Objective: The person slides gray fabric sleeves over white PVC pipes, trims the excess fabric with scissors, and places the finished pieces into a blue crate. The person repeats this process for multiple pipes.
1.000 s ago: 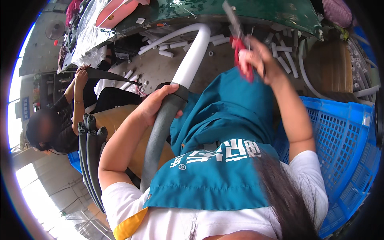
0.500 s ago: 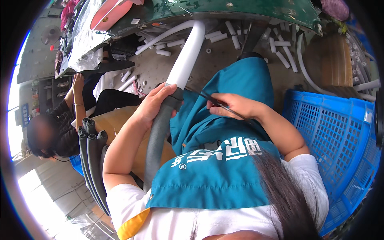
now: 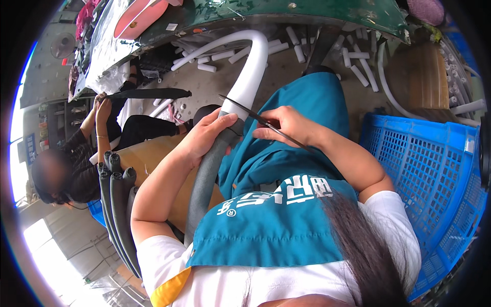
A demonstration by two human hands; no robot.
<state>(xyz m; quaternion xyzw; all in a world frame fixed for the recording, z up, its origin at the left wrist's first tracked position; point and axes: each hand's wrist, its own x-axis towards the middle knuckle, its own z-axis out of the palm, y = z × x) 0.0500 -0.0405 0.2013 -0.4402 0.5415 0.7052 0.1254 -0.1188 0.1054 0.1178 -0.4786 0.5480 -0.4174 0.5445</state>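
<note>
My left hand is wrapped round a long foam tube at the upper edge of its dark grey fabric sleeve. Above that edge the bare white tube rises, then curves over to the left beneath the table. In my right hand is a long thin dark blade, gripped between thumb and fingers. Its tip reaches across the white foam just above my left thumb; whether it touches the foam I cannot tell. The sleeve's lower end runs down past my left arm.
A green table stands ahead, with white tube pieces scattered on the floor below. At right is a blue plastic crate. Several dark covered tubes lean at left, beside a seated person holding a dark strip.
My right hand has moved left, bringing the blade across the white tube. The tube now bends more and sits slightly further right. The other person's dark strip has swung out to the right.
</note>
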